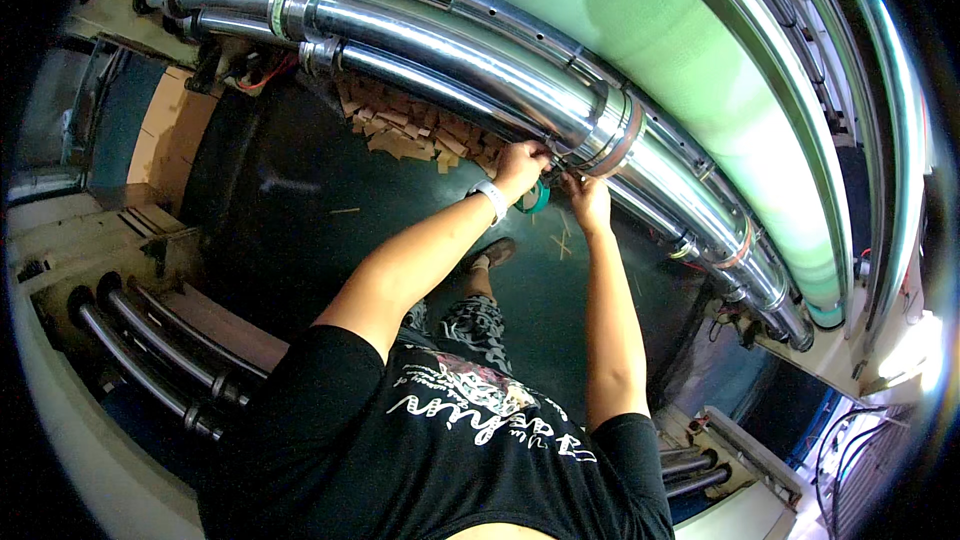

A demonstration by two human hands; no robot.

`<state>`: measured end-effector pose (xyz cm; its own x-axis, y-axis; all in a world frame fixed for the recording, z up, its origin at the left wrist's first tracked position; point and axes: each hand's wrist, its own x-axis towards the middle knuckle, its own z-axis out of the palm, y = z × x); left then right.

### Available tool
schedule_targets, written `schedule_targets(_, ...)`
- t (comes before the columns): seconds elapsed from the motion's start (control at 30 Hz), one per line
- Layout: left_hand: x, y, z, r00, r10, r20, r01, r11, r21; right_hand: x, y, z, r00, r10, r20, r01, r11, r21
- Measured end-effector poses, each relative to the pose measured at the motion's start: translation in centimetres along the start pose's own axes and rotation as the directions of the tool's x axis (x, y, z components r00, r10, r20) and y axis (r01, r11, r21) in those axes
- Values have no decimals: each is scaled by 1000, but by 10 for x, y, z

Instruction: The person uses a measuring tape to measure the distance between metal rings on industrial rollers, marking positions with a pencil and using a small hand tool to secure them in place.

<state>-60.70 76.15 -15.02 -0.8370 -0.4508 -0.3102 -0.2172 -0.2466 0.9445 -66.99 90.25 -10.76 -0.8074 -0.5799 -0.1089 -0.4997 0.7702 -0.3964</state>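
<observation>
Both hands are raised to the underside of a shiny steel roller assembly. My left hand (522, 168), with a white band on its wrist, has its fingers pinched together at the lower shaft (440, 95). Close beside it, my right hand (590, 198) is also closed, fingertips up under the wide collar (615, 130) on the upper roller (470, 55). What the fingertips grip is too small and dark to make out. Just below and between the hands hangs a green ring (537, 198), like a roll of tape; what it hangs from is hidden.
Beyond the rollers curves a large pale green cylinder (690, 30). Cardboard scraps (420, 130) lie heaped on the dark floor (290, 185) under the shaft. Machine frames with steel bars (150, 340) flank me at lower left and lower right. Cables (850, 455) hang at the right.
</observation>
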Motion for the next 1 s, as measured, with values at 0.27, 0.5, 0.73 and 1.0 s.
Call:
schedule_targets(0.27,5,18,3,997,23,-78,-15,995,100,3,-7,-5,997,19,-68,-14,997,75)
schedule_targets(0.5,-8,8,12,998,54,-16,-54,998,44,-20,-3,-2,990,9,-139,11,990,143)
schedule_targets(0.73,-5,7,12,999,35,-10,-36,997,-68,-18,-4,1,976,-23,-216,41,996,81)
schedule_targets(1.0,1,6,23,993,14,-120,-20,998,-52,-9,2,-4,986,77,-151,-67,995,69)
